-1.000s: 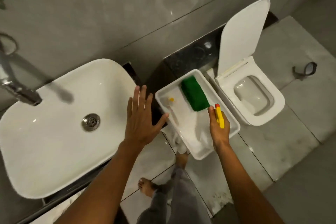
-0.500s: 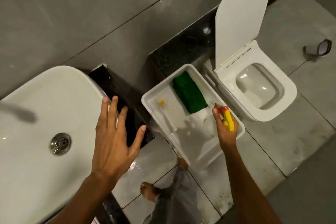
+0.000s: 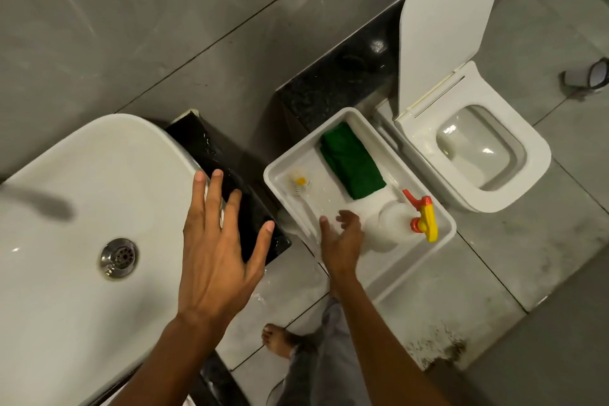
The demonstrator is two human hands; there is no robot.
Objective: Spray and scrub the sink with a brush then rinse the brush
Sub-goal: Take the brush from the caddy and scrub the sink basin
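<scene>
The white sink [image 3: 66, 208] is seen at the left, its drain [image 3: 119, 257] uncovered and its basin bare. The left hand [image 3: 219, 254] is held flat above the sink's right rim, fingers spread, nothing gripped. A white tray [image 3: 359, 119] stands between the sink and the toilet [image 3: 494, 148], whose lid is raised. Within the tray are noted a folded green cloth [image 3: 352, 165], a spray bottle [image 3: 392, 224] lying on its side with a yellow and red trigger head, and a pale brush [image 3: 301, 198] along the tray's left wall. The right hand [image 3: 342, 241] is held over the tray between brush and bottle, fingers loosely open; contact with either item appears absent, though blur prevents certainty. A bare foot [image 3: 280, 343] is seen on the floor tiles below.
</scene>
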